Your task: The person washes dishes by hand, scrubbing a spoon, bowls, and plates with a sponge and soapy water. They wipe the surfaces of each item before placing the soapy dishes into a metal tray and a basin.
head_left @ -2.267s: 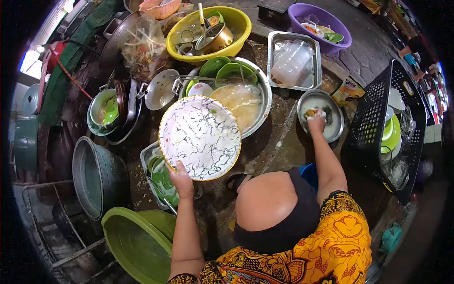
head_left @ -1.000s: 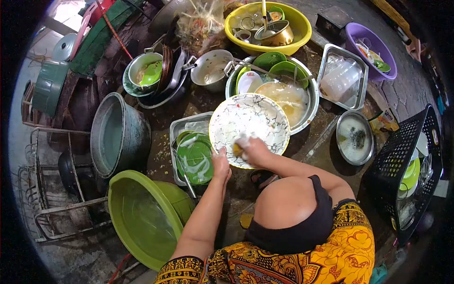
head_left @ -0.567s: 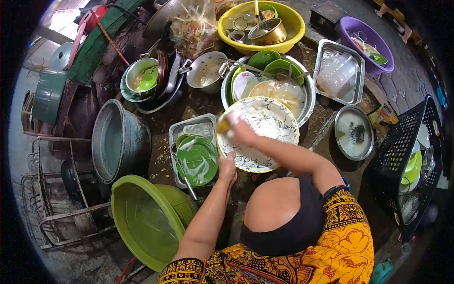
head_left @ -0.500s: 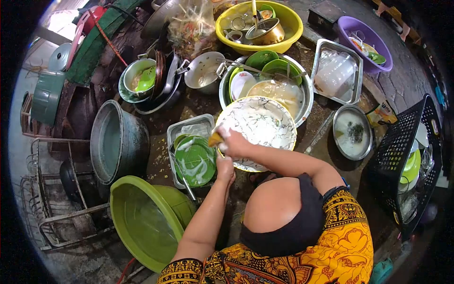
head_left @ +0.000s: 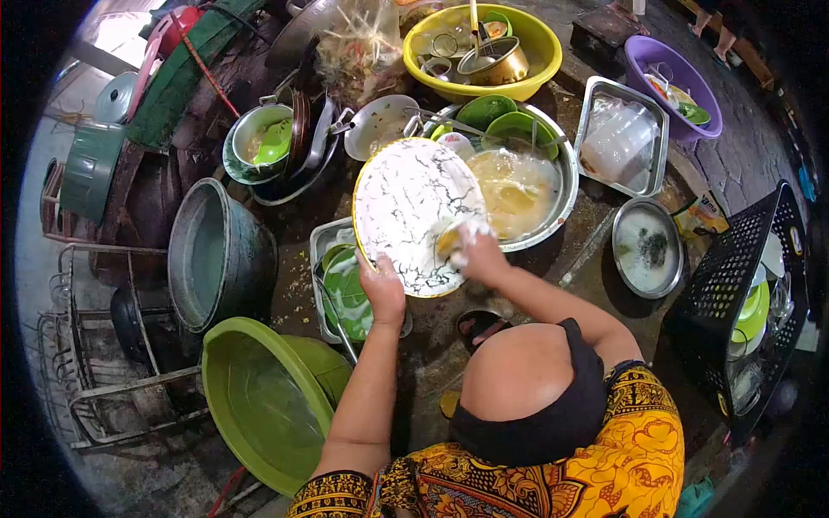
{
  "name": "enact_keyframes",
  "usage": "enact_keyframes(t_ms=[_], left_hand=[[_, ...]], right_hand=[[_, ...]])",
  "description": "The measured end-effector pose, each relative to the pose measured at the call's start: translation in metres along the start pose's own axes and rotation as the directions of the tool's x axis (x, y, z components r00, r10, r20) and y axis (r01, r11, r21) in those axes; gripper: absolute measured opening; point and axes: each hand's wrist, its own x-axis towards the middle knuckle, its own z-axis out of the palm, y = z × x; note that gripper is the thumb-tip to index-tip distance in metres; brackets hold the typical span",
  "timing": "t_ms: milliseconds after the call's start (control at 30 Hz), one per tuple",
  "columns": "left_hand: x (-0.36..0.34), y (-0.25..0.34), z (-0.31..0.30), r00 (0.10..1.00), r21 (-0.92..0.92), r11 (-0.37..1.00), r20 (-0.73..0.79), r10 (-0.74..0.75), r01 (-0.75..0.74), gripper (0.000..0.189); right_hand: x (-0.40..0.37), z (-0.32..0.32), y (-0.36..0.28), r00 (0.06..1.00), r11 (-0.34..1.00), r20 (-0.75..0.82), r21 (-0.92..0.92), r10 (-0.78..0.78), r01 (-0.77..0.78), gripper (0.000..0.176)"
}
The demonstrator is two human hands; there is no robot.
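A large white plate with dark crack-like lines and a yellow rim [head_left: 414, 198] is held up, tilted, in front of me. My left hand [head_left: 382, 289] grips its lower left edge. My right hand [head_left: 477, 250], with suds on it, presses a yellowish sponge [head_left: 449, 240] against the plate's lower right face. Behind the plate lies a round metal basin [head_left: 566, 186] with green plates and cloudy water. Below left of the plate, soapy green plates [head_left: 347, 289] rest in a metal tray [head_left: 319, 250].
Around stand a yellow basin [head_left: 423, 79], a purple basin [head_left: 635, 65], a green tub [head_left: 259, 397], a grey tub [head_left: 186, 259], a steel tray [head_left: 587, 168] and a black crate [head_left: 712, 298] of dishes. A person's legs [head_left: 712, 34] show at the top right.
The plate has moved left and been raised upright. My left hand has moved up and left with its edge; my right hand and the sponge have shifted right, from its rim onto its face.
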Motion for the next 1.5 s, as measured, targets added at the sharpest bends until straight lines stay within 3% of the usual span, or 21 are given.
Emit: enact_keyframes(t_ms=[67, 167, 300, 367, 633, 667, 700, 733, 767, 833, 867, 900, 1000, 1100, 1167, 1200, 1233, 1267, 1300, 1367, 1500], left_hand=[[0.0, -0.006, 0.001, 1.0, 0.044, 0.999, -0.02, 0.009, -0.008, 0.041], [-0.003, -0.008, 0.001, 0.999, 0.056, 0.998, -0.025, 0.029, -0.027, 0.042], [0.003, -0.016, -0.006, 1.0, 0.018, 1.0, -0.017, 0.016, -0.015, 0.048], [0.011, -0.032, -0.015, 0.997, -0.102, 0.992, -0.015, -0.073, 0.071, 0.051], [0.028, -0.048, -0.029, 0.976, -0.438, 0.877, -0.001, -0.219, 0.196, 0.056], [0.032, -0.045, -0.034, 1.0, -0.098, 0.995, -0.012, 0.002, -0.003, 0.048], [0.036, -0.038, -0.036, 0.976, 0.251, 0.943, 0.051, 0.213, -0.219, 0.042], [0.036, -0.012, -0.036, 0.893, 0.347, 0.826, 0.099, 0.439, -0.444, 0.019], [0.036, 0.005, -0.041, 0.891, 0.346, 0.824, 0.097, 0.443, -0.448, 0.019], [0.035, 0.03, -0.05, 0.703, 0.333, 0.64, 0.507, 0.498, -0.693, 0.018], [0.036, 0.045, -0.051, 0.689, 0.302, 0.649, 0.528, 0.496, -0.698, 0.026], [0.035, 0.046, -0.048, 0.687, 0.302, 0.646, 0.526, 0.501, -0.701, 0.026], [0.035, 0.05, -0.041, 0.715, 0.278, 0.708, 0.541, 0.444, -0.649, 0.016], [0.03, 0.063, -0.031, 0.797, 0.298, 0.767, 0.431, 0.423, -0.568, 0.008], [0.03, 0.06, -0.026, 0.929, 0.155, 0.946, 0.286, 0.235, -0.286, 0.013], [0.032, 0.058, -0.021, 0.955, 0.03, 0.972, 0.196, 0.222, -0.232, 0.015], [0.035, 0.055, -0.015, 0.974, -0.103, 0.978, 0.116, 0.193, -0.182, 0.018], [0.035, 0.053, -0.009, 0.985, -0.293, 0.948, 0.079, 0.154, -0.125, 0.016], [0.031, 0.064, -0.006, 0.981, -0.305, 0.941, 0.07, 0.18, -0.15, 0.016], [0.017, 0.089, -0.008, 0.992, -0.057, 0.994, 0.08, 0.101, -0.097, 0.015], [0.007, 0.092, -0.017, 0.948, -0.176, 0.979, 0.281, 0.149, -0.102, 0.023]], right_hand=[[-0.014, -0.012, -0.041, 0.994, 0.891, 0.102, 0.445, 0.042, -0.083, 0.047], [-0.016, -0.018, -0.074, 0.979, 0.766, -0.093, 0.611, -0.182, 0.2, 0.045], [-0.01, -0.025, -0.065, 0.914, 0.777, -0.114, 0.493, -0.39, 0.392, 0.046], [-0.013, -0.024, -0.05, 0.852, 0.855, 0.161, 0.256, -0.498, 0.451, 0.048], [-0.006, -0.066, -0.053, 0.754, 0.733, -0.015, 0.224, -0.657, 0.643, 0.052], [-0.001, -0.076, -0.056, 0.728, 0.71, -0.052, 0.186, -0.683, 0.679, 0.053], [0.003, -0.087, -0.059, 0.699, 0.685, -0.088, 0.147, -0.709, 0.713, 0.053], [0.006, -0.103, -0.062, 0.688, 0.684, -0.113, 0.08, -0.717, 0.725, 0.053], [0.011, -0.11, -0.061, 0.686, 0.682, -0.116, 0.076, -0.718, 0.727, 0.053], [0.022, -0.122, -0.055, 0.633, 0.633, -0.365, 0.138, -0.682, 0.761, 0.053], [0.025, -0.13, -0.052, 0.766, 0.75, -0.216, 0.167, -0.606, 0.64, 0.052], [0.028, -0.141, -0.052, 0.764, 0.749, -0.219, 0.163, -0.607, 0.642, 0.052], [0.038, -0.166, -0.05, 0.834, 0.75, -0.358, 0.381, -0.42, 0.541, 0.051], [0.04, -0.169, -0.043, 0.69, 0.893, -0.698, 0.167, -0.193, 0.418, 0.048], [0.042, -0.154, -0.037, 0.661, 0.895, -0.743, 0.217, -0.107, 0.389, 0.056], [0.035, -0.135, -0.035, 0.824, 0.852, -0.567, 0.44, 0.019, 0.283, 0.052], [0.052, -0.094, -0.021, 0.738, 0.758, -0.661, 0.412, -0.133, 0.505, 0.051], [0.039, -0.113, -0.055, 0.865, 0.504, -0.5, 0.737, -0.04, 0.45, 0.057], [0.03, -0.131, -0.069, 0.756, 0.813, -0.564, 0.234, -0.333, 0.533, 0.064], [0.022, -0.122, -0.092, 0.75, 0.753, -0.588, 0.335, -0.304, 0.567, 0.067], [0.047, -0.128, -0.077, 0.71, 0.817, -0.641, 0.217, -0.293, 0.534, 0.058]])
